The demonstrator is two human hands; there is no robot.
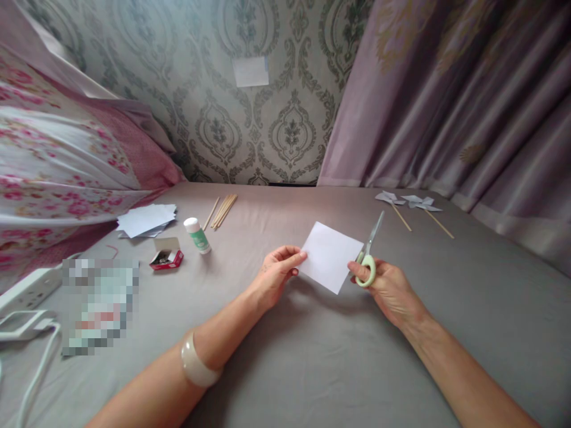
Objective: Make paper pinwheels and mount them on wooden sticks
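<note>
A square sheet of white paper [331,257] is held above the grey cloth, turned at a slant. My left hand [282,268] pinches its left corner between thumb and fingers. In my right hand [387,285] is a pair of scissors [366,270] with pale green handles, the thumb through one loop. Their blades point up and away and look closed. The right fingertips are close to the paper's right edge; whether they touch it I cannot tell.
At left lie a stack of paper [147,221], a glue stick [197,236], wooden sticks [224,211], an open red box [166,260] of small metal pieces, a power strip [29,291] and a blurred packet [100,309]. Two paper pinwheels [422,203] on sticks lie back right.
</note>
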